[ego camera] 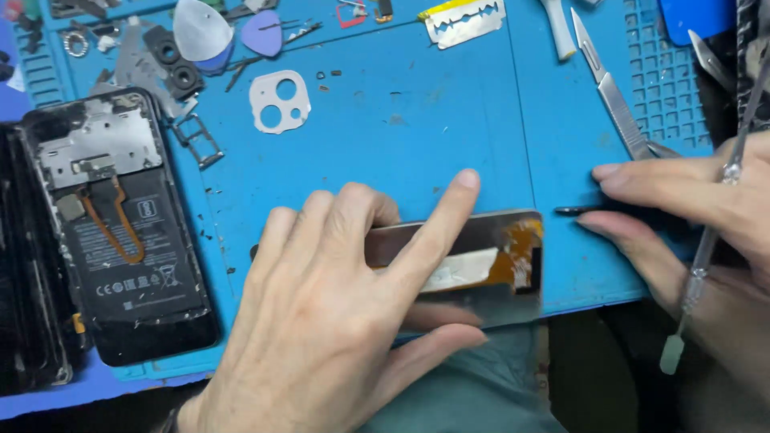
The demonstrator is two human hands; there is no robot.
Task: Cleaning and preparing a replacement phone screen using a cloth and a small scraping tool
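Pressing left hand (337, 313) on phone screen panel (489, 256), right hand (706, 216) pinching tweezers (581, 210)

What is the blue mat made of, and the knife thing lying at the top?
Blue mat: probably rubber or silicone; dull, with moulded little pockets along its edge. Knife: looks like bare metal; silvery, shiny, thin pointed blade. Flat panel under the left hand: glossy, maybe glass.

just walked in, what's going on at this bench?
A person is working over a blue mat. Their left hand presses flat on a detached phone panel with an orange flex. The right hand pinches a thin dark strip and carries a slim tool. An opened phone lies at left.
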